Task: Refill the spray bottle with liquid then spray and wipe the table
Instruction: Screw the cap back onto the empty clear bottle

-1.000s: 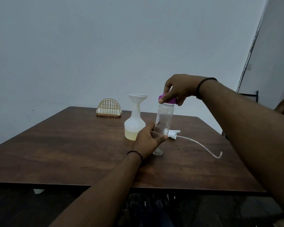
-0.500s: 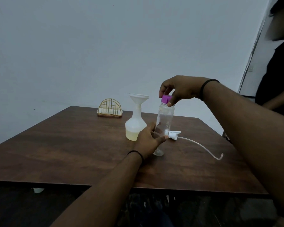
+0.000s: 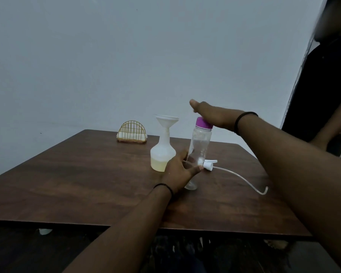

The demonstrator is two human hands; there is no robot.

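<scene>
A dark wooden desk (image 3: 87, 184) stands against a pale wall. It carries two bottles, one funnel, one detached spray head and one wire holder.

Far left of the group, near the desk's far edge, sits a gold wire napkin holder (image 3: 131, 132) with white napkins inside. To its right stands the white spray bottle (image 3: 162, 154), upright, its long axis vertical and its neck pointing up. One white funnel (image 3: 167, 122) sits in that neck, mouth upward. Pale yellow liquid fills only the bottom of the bottle.

Just right of it, the left hand (image 3: 180, 170) curls its fingers and thumb round the lower part of a clear bottle (image 3: 200, 146). This bottle stands nearly upright, leaning slightly right at the top, and looks empty. Its purple cap (image 3: 203, 123) is on.

The right hand (image 3: 213, 115) lies flat with straight fingers, palm resting on the purple cap, gripping nothing.

Right of the clear bottle, the white spray head (image 3: 209, 166) lies on its side, its thin tube (image 3: 242, 178) trailing rightward and curling up at the end.

At the far right edge stands another person in dark clothing (image 3: 327, 85).
</scene>
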